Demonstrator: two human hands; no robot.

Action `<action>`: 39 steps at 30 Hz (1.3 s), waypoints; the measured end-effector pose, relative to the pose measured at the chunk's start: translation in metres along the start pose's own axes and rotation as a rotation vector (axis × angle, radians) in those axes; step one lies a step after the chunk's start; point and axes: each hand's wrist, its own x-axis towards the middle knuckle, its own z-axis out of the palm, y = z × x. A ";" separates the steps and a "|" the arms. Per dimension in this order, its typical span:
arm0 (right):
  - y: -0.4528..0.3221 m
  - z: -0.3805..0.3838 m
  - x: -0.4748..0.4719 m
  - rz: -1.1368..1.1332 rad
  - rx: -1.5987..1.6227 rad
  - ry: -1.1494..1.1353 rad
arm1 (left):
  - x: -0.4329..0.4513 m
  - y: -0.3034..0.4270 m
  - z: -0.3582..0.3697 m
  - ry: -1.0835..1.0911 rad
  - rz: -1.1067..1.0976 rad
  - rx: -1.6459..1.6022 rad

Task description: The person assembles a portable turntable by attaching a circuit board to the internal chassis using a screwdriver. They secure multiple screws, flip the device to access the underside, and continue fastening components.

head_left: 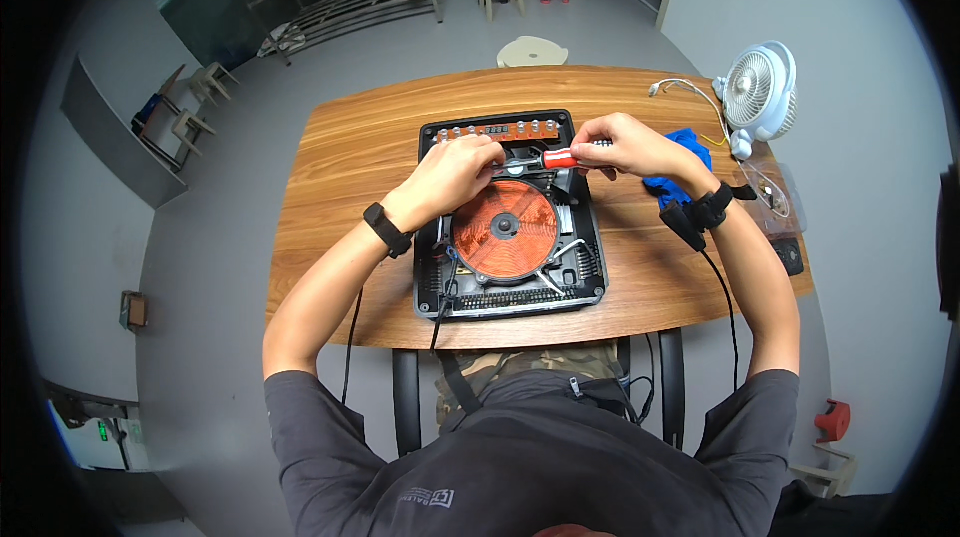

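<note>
An opened induction cooker base [525, 302] lies on the wooden table, its round copper coil [510, 229] facing up. Behind the coil runs a control board [517, 133] with several buttons and a small display. My right hand [616, 147] grips the red-and-white handle of a screwdriver [559, 158], held nearly level with its shaft pointing left. Over the coil's upper left edge, the fingers of my left hand [465, 165] are bent around the region of the screwdriver's tip. Whether they pinch something there is hidden.
Right of the cooker lies a blue cloth [679, 162]. Beyond it stand a white fan [757, 94] and a clear plastic box [776, 199] with small parts. A dark object [787, 255] sits at the table's right edge. The cooker's black power cord [437, 330] hangs over the front edge.
</note>
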 end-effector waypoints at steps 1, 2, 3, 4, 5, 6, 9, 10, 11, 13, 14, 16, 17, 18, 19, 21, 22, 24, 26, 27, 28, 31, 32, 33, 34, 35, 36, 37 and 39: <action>0.000 0.000 0.000 0.011 0.004 -0.002 | 0.001 0.000 0.001 -0.007 -0.003 0.007; -0.002 -0.001 -0.002 0.014 0.012 0.010 | 0.002 0.002 0.001 -0.019 -0.004 0.008; -0.008 -0.001 -0.004 0.017 0.020 0.020 | 0.004 0.003 0.000 -0.031 -0.005 0.008; -0.011 -0.002 -0.006 0.021 0.029 0.032 | 0.006 0.003 0.000 -0.043 -0.006 0.007; -0.010 -0.003 -0.008 -0.009 0.014 0.032 | 0.007 0.003 0.002 -0.048 -0.004 0.012; -0.009 -0.005 -0.009 -0.043 0.001 0.031 | 0.008 0.002 0.003 -0.053 -0.004 0.020; -0.008 -0.013 -0.012 -0.105 -0.056 0.042 | 0.011 -0.002 0.006 -0.078 -0.030 -0.013; -0.009 -0.016 -0.014 -0.117 -0.079 0.050 | 0.013 -0.003 0.007 -0.088 -0.040 -0.035; -0.009 -0.020 -0.015 -0.129 -0.102 0.057 | 0.016 -0.003 0.008 -0.111 -0.043 -0.031; -0.006 -0.026 -0.013 -0.159 -0.153 0.087 | 0.025 -0.004 0.006 -0.152 -0.051 -0.013; -0.006 -0.028 -0.014 -0.193 -0.175 0.106 | 0.028 -0.001 0.004 -0.124 -0.066 -0.015; -0.006 -0.037 -0.015 -0.212 -0.197 0.146 | 0.034 0.005 0.000 -0.063 -0.095 -0.020; -0.004 -0.043 -0.017 -0.196 -0.194 0.168 | 0.037 -0.003 0.004 -0.018 -0.060 -0.006; -0.002 -0.048 -0.017 -0.183 -0.186 0.184 | 0.042 -0.005 0.001 -0.033 -0.078 -0.012; -0.003 -0.053 -0.019 -0.174 -0.237 0.231 | 0.047 -0.008 -0.001 -0.048 -0.097 -0.019; -0.012 -0.063 -0.024 -0.166 -0.272 0.293 | 0.064 -0.024 0.010 -0.105 -0.087 0.001; -0.019 -0.067 -0.026 -0.134 -0.305 0.324 | 0.073 -0.029 0.015 -0.132 -0.078 -0.004; -0.011 -0.076 -0.019 -0.137 -0.336 0.371 | 0.088 -0.034 0.031 -0.135 -0.047 0.013; -0.005 -0.080 -0.015 -0.165 -0.380 0.420 | 0.099 -0.036 0.045 -0.191 -0.062 0.012; -0.006 -0.080 -0.013 -0.163 -0.392 0.421 | 0.101 -0.038 0.052 -0.223 -0.072 0.013; -0.007 -0.079 -0.010 -0.162 -0.405 0.421 | 0.103 -0.040 0.059 -0.195 -0.067 0.039; -0.005 -0.080 -0.006 -0.162 -0.435 0.413 | 0.107 -0.046 0.070 -0.204 -0.086 0.008; -0.006 -0.080 -0.006 -0.155 -0.448 0.411 | 0.108 -0.048 0.072 -0.202 -0.093 -0.010; -0.005 -0.081 -0.006 -0.150 -0.461 0.407 | 0.109 -0.049 0.073 -0.200 -0.103 -0.026; -0.001 -0.082 -0.005 -0.155 -0.457 0.407 | 0.109 -0.051 0.072 -0.197 -0.113 -0.042; 0.002 -0.082 -0.004 -0.162 -0.457 0.409 | 0.110 -0.052 0.071 -0.222 -0.125 -0.047; 0.004 -0.083 -0.003 -0.169 -0.459 0.412 | 0.111 -0.054 0.069 -0.244 -0.136 -0.051; 0.006 -0.084 -0.003 -0.176 -0.460 0.415 | 0.111 -0.056 0.068 -0.267 -0.147 -0.054; 0.006 -0.085 -0.004 -0.188 -0.466 0.411 | 0.110 -0.058 0.069 -0.236 -0.157 -0.113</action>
